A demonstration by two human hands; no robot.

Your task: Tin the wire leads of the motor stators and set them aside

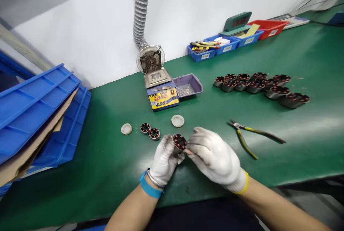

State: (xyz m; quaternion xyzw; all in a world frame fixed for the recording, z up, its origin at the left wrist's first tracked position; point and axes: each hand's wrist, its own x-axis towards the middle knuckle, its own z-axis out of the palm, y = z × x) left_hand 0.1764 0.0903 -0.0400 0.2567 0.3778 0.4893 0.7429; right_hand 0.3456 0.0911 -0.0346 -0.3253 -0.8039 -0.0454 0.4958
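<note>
My gloved left hand (164, 160) grips a small motor stator (179, 142), a metal ring with copper windings facing up. At its right edge are the pinched fingertips of my gloved right hand (213, 155); what they hold, if anything, is hidden. Two more stators (154, 134) stand on the green table just beyond my left hand. A shallow white dish (177, 120) lies behind the held stator, and another white dish (126, 128) is farther left. Diagonal cutters (245, 130) with yellow-green handles lie with jaws apart to the right of my right hand.
A solder pot (162, 93) with a lit display stands under a grey duct hose (141, 9), beside a purple tray (188, 86). Several stators (255, 87) are grouped at right. Blue bins (201, 55) and a red bin (268, 28) line the wall. Blue crates (40, 105) stand left.
</note>
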